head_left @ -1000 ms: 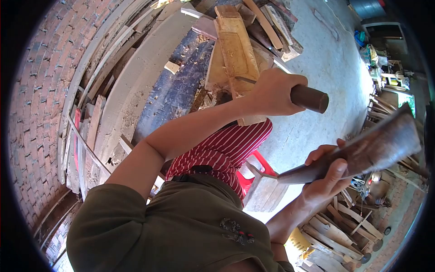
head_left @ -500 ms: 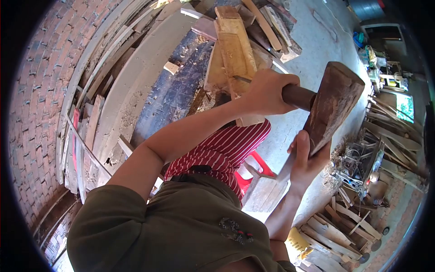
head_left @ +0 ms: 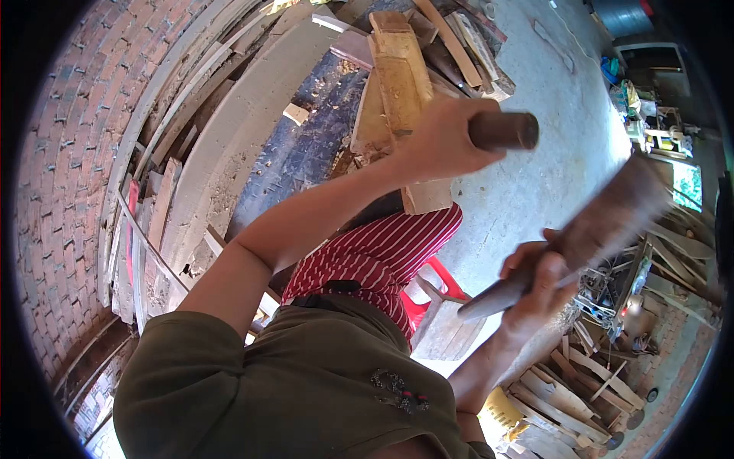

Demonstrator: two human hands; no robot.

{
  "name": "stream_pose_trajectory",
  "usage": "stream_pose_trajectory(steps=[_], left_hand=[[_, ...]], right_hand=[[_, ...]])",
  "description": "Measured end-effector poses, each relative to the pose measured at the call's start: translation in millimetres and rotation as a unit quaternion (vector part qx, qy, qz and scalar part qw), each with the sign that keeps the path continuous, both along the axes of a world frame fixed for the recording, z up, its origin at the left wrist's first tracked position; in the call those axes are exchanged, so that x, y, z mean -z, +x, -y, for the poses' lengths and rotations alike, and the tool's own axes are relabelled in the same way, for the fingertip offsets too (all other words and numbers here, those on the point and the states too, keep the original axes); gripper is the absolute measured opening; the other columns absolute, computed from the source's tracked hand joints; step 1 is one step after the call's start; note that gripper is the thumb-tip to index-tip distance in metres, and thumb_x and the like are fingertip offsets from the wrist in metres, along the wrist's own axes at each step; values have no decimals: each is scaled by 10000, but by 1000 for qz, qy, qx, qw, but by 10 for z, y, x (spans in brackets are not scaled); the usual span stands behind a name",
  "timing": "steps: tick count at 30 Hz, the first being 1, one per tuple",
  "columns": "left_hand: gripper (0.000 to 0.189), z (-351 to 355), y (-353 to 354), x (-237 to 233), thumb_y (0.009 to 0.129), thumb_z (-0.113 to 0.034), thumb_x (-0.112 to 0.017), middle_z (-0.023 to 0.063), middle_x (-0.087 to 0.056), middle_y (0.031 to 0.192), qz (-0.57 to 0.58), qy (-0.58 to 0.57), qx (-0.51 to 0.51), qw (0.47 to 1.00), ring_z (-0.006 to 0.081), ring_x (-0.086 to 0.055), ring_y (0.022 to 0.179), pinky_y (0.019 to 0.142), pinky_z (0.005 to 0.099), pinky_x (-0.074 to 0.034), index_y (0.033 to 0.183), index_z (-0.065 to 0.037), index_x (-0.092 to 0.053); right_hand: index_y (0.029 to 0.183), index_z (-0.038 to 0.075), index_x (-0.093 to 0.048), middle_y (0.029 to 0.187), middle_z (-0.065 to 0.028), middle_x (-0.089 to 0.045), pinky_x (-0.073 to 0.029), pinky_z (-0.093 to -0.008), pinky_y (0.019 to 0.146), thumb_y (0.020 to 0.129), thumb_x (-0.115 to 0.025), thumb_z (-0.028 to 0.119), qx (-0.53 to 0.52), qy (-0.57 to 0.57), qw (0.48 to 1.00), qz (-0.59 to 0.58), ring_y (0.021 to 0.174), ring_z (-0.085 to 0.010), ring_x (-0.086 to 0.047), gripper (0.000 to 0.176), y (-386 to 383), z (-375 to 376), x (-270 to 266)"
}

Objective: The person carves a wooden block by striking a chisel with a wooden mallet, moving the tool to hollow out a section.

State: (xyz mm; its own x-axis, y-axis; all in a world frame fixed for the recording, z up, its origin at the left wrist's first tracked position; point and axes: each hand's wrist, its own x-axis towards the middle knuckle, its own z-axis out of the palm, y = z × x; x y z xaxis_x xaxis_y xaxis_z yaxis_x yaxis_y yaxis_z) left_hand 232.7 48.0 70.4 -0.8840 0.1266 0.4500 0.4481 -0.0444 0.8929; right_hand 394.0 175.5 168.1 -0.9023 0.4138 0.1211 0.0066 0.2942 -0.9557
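Observation:
My left hand is closed around a chisel with a dark round wooden handle. Its blade end is hidden behind the hand, against a pale wooden block. My right hand grips the handle of a heavy wooden mallet. The mallet is blurred and held away from the chisel handle, below and to the right of it. A red striped cloth covers my lap below the left arm.
Planks and boards lean along a curved brick wall on the left. A red plastic stool stands by my legs on the concrete floor. Cut wood pieces pile up at lower right; cluttered shelves are at far right.
Half a second ago the mallet head was against the chisel handle. It has now swung back down and to the right. The left hand and chisel shifted slightly upward.

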Motion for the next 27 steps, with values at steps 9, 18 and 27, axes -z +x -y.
stream_pose_trajectory(steps=[9, 18, 27], left_hand=[[271, -66, 197, -13, 619, -182, -820, 76, -610, 636, -29, -69, 29, 997, 275, -640, 601, 568, 353, -470, 785, -105, -620], [262, -101, 258, 28, 606, -168, -806, 73, -610, 640, -34, -55, 41, 997, 281, -639, 603, 569, 363, -469, 786, -117, -623], [270, -103, 263, 76, 572, -135, -785, 71, -615, 652, -53, -53, 47, 996, 286, -641, 611, 573, 356, -476, 793, -116, -631]], right_hand=[[1190, -117, -514, 752, -103, -624, -474, -270, 564, 851, -693, 291, -1, 74, 994, 74, 577, -137, -564, 560, -150, 130, 28], [1123, -61, -491, 650, -71, -568, -422, -253, 500, 908, -613, 98, -1, 143, 990, -13, 540, -125, -535, 295, -60, 26, 198], [1113, -64, -472, 650, -88, -553, -410, -272, 494, 959, -568, 212, -35, 194, 980, -11, 522, -158, -513, 331, -28, 13, 232]])
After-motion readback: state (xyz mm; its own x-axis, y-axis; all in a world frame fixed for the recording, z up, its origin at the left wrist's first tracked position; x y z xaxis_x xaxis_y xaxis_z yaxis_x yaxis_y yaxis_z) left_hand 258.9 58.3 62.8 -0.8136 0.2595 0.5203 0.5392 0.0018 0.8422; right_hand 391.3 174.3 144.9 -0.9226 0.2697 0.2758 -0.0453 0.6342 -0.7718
